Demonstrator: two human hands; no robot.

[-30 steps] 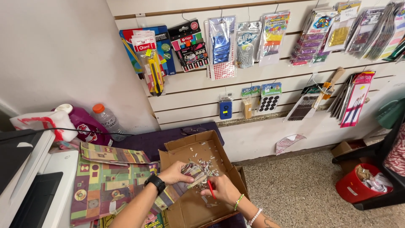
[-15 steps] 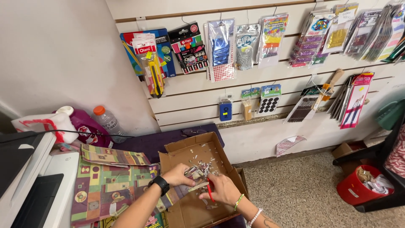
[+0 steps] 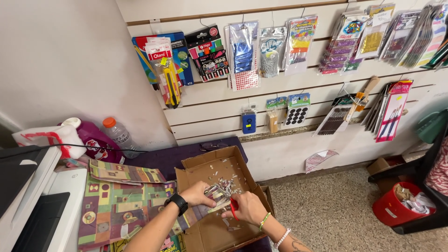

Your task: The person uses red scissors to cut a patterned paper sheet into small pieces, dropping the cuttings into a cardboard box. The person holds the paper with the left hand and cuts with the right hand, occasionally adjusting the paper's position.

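A strip of patterned paper is held in the left hand, whose grip is closed around it above the open cardboard box. A black watch is worn on the left wrist. Red-handled scissors are held in the right hand, the fingers curled tight through the handles; the blades seem to meet the paper's edge, though that spot is too small to be made out surely. Beaded bracelets are seen on the right wrist. Small paper clippings are scattered over the floor of the box, just beyond both hands. The box rests on a purple-covered surface, beside sheets of colourful geometric wrapping paper spread to the left. A white printer stands at the far left, with a plastic bottle and a purple jug behind it. Packaged stationery is hung on the slatted wall above. A red bin stands on the floor at the right.
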